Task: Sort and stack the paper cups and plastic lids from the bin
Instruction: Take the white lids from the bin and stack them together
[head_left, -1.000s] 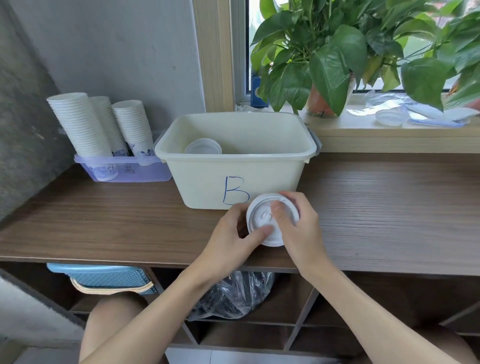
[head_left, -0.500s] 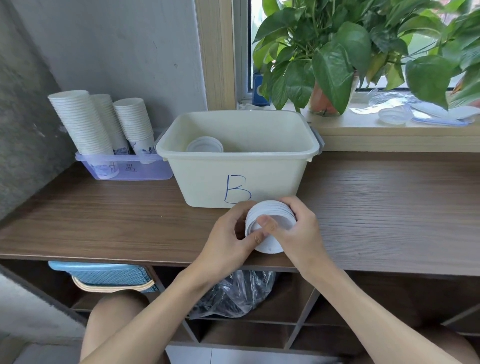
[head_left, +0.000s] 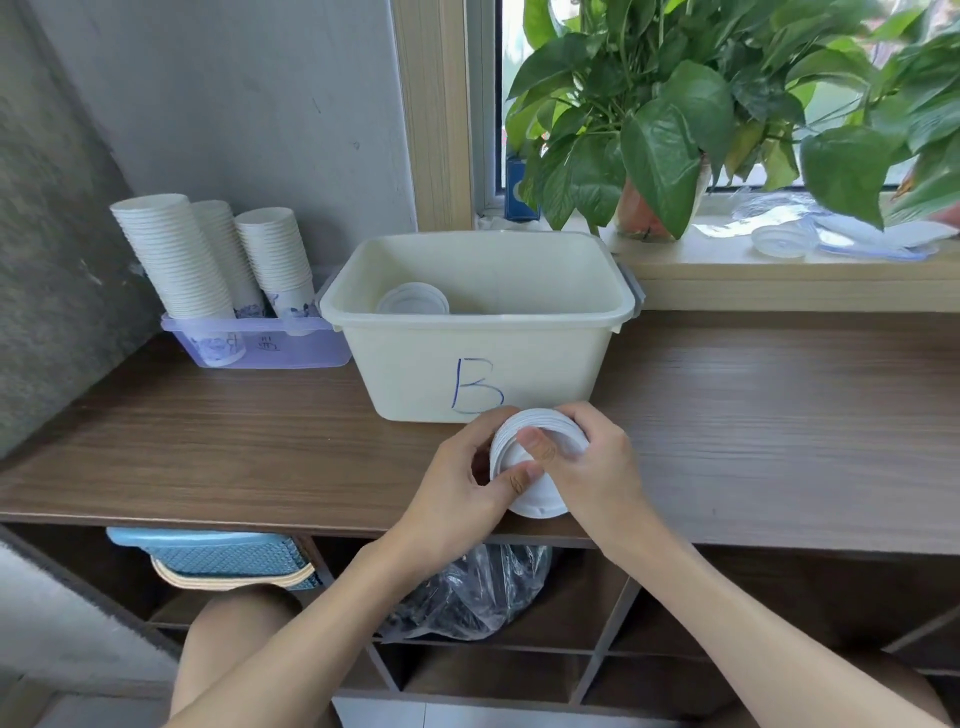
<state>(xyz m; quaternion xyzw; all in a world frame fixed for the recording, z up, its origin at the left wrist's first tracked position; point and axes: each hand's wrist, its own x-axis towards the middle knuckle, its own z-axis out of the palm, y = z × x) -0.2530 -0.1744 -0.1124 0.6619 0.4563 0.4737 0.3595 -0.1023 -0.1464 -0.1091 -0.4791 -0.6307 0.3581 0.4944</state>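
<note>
Both your left hand (head_left: 462, 483) and right hand (head_left: 597, 467) curl around a nested stack of round white plastic lids (head_left: 540, 503), apparently several, over the brown wooden counter (head_left: 260, 457) just before the cream plastic bin (head_left: 415, 374).

The worktop (head_left: 779, 415) lies open right of the bin (head_left: 415, 374); the cup stacks (head_left: 208, 260) crowd the left corner, with plant leaves (head_left: 675, 130) overhanging behind.

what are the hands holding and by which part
A stack of white round plastic lids: left hand and right hand grip its rim, thumbs on the front face.
</note>
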